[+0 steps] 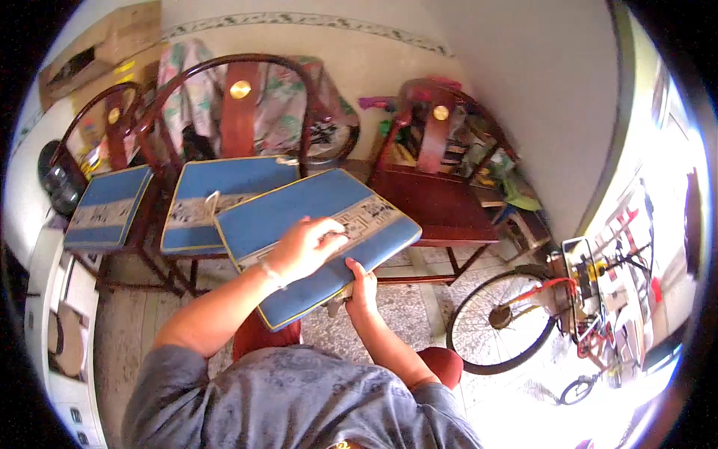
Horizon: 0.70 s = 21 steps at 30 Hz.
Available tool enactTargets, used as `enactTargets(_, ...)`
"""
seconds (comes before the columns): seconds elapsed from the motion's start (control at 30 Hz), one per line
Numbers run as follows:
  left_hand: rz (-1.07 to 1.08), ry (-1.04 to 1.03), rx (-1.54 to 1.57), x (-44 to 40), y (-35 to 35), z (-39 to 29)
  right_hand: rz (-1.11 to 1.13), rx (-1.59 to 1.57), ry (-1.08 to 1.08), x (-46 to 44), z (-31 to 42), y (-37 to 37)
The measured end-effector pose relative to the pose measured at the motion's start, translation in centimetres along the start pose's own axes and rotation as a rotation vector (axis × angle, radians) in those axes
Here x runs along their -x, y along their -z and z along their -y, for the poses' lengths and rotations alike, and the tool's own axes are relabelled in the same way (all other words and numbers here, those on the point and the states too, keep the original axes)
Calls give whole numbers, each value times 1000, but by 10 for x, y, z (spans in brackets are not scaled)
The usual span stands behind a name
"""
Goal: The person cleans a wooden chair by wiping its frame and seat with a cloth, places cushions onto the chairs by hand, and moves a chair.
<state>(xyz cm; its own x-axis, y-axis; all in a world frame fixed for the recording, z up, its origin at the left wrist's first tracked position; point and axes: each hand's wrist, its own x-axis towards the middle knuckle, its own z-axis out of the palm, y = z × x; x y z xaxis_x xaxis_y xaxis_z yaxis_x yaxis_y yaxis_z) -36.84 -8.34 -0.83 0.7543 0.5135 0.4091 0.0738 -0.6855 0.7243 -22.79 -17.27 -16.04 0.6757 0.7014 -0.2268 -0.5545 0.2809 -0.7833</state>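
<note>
A blue seat cushion [299, 206] with yellow piping and a patterned beige band is held tilted in front of my body. My right hand [363, 290] grips its near edge, thumb on top and fingers underneath. Something pale, perhaps a strap, hangs by those fingers, too small to name. My left hand [308, 247] rests over the cushion's top by the beige band, fingers curled together; whatever they pinch, if anything, is hidden. Behind it, a second blue cushion [232, 172] lies on the middle wooden chair [238, 112], partly covered by the held one.
A third blue cushion [108, 206] is on the left chair. The right wooden chair [430, 202] has a bare seat. A bicycle wheel [499, 320] stands at the right near my knee. White cabinets [45, 299] line the left side.
</note>
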Motion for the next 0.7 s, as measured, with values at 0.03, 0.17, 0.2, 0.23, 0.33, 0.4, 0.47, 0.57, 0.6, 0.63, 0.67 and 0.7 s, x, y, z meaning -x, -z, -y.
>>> enactTargets(0.03,-151,-134,-14,-3,1,8,-6,15,61,-6,14,1)
enactTargets(0.17,-484,-259,63,-14,14,59,-35,-8,111,29,101,11)
enactTargets(0.2,-495,-187,72,-17,16,76,-94,9,121,37,119,21)
enactTargets(0.23,-481,-171,18,-20,17,98,-142,-16,138,39,134,35)
enactTargets(0.33,-389,-18,-96,-33,7,171,-150,-56,283,33,174,75)
enactTargets(0.4,-334,7,-292,-38,1,213,-183,-71,363,24,203,89)
enactTargets(0.47,-255,137,-277,-41,-5,228,-202,-80,467,13,234,90)
enactTargets(0.57,-124,174,-406,-35,-15,266,-266,-98,572,-6,279,75)
enactTargets(0.6,-122,170,-406,-34,-17,265,-300,-129,600,-14,295,71)
enactTargets(0.63,-123,159,-432,-31,-17,259,-251,-180,606,-33,310,81)
enactTargets(0.67,-122,150,-460,-29,-18,256,-205,-231,608,-51,323,92)
enactTargets(0.7,-145,121,-488,-27,-22,260,-155,-232,624,-60,334,90)
